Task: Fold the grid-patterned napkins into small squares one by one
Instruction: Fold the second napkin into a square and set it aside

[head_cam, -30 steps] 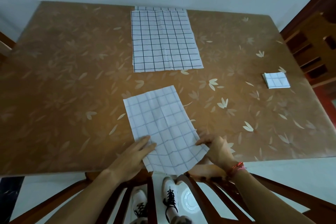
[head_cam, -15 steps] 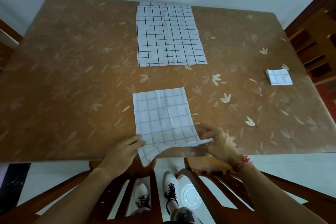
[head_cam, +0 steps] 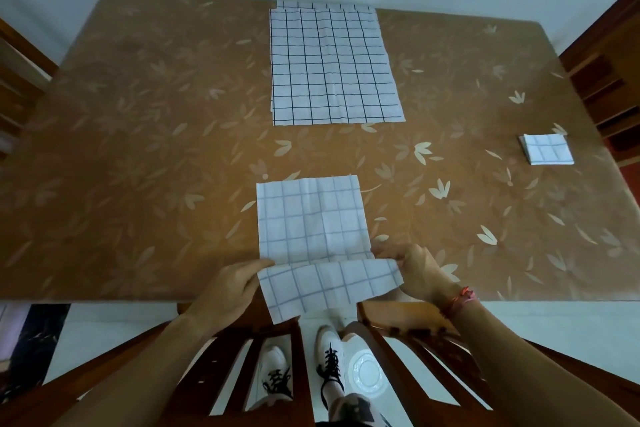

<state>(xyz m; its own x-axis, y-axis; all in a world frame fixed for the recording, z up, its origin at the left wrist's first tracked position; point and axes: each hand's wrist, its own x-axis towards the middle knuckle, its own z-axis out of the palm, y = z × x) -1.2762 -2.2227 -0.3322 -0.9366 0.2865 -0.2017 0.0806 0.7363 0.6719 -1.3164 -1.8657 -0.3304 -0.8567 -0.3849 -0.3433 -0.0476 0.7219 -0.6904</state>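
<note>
A white napkin with a faint grey grid (head_cam: 311,218) lies at the near edge of the table. Its near end is lifted off the table and hangs past the edge. My left hand (head_cam: 232,284) pinches the near left corner of that end, and my right hand (head_cam: 415,270) pinches the near right corner. A stack of flat napkins with a dark grid (head_cam: 332,66) lies at the far middle of the table. A small folded square napkin (head_cam: 547,149) rests at the right.
The brown table (head_cam: 138,149) with a pale leaf pattern reaches a white wall at the back. Wooden chairs stand at the left (head_cam: 17,80) and right (head_cam: 609,80) sides. A wooden chair back (head_cam: 294,374) is below the near edge, with my shoes behind it.
The napkin turned from slanted to square with the table edge. Both hands went from pressing its near end flat to pinching and lifting its corners.
</note>
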